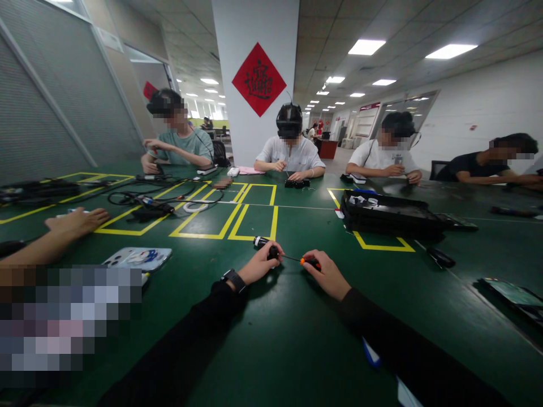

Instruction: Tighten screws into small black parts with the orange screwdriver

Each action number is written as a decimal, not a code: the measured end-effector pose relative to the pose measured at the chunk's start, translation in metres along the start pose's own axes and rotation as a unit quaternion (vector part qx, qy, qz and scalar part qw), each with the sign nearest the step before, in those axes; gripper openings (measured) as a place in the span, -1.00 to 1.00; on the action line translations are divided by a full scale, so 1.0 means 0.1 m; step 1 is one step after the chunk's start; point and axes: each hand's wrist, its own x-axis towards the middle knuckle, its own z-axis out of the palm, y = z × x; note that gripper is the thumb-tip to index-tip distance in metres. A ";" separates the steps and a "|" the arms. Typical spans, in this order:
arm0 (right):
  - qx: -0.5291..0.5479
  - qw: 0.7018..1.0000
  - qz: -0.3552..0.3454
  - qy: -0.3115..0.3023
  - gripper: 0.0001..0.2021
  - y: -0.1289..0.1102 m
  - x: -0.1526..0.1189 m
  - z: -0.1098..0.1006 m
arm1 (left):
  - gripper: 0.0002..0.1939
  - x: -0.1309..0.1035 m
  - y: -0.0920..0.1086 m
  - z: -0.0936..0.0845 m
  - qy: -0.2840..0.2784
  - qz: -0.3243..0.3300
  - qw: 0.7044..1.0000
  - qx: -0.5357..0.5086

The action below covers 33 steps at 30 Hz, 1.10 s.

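Note:
My right hand (330, 275) is closed around the black and orange handle of a screwdriver (312, 263). Its thin shaft points left, toward a small round black part (274, 252) pinched in my left hand (255, 265). Whether the tip touches that part I cannot tell. Just beyond my left fingers lies a black cylinder with a white band (259, 242). Both hands are low over the green table (280, 339), and a dark watch (234, 280) is on my left wrist.
A phone (139, 258) lies to the left, near another person's hand (78, 219). Black trays (388, 212) are stacked at the right, with a black-handled tool (441, 258) in front. Cables (148, 203) spread over the far left. Several people sit across the table.

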 end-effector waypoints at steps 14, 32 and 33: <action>-0.015 1.000 -0.019 0.013 -0.85 0.03 0.00 0.01 | -0.69 0.01 -0.03 0.00 0.001 -0.005 1.000 -0.004; -0.005 1.000 0.001 0.013 -0.87 0.01 0.00 0.01 | -0.69 0.00 0.00 0.00 0.004 -0.006 1.000 -0.007; -0.003 1.000 0.006 0.016 -0.86 0.01 0.00 0.01 | -0.69 0.00 0.00 0.00 0.002 -0.003 1.000 -0.007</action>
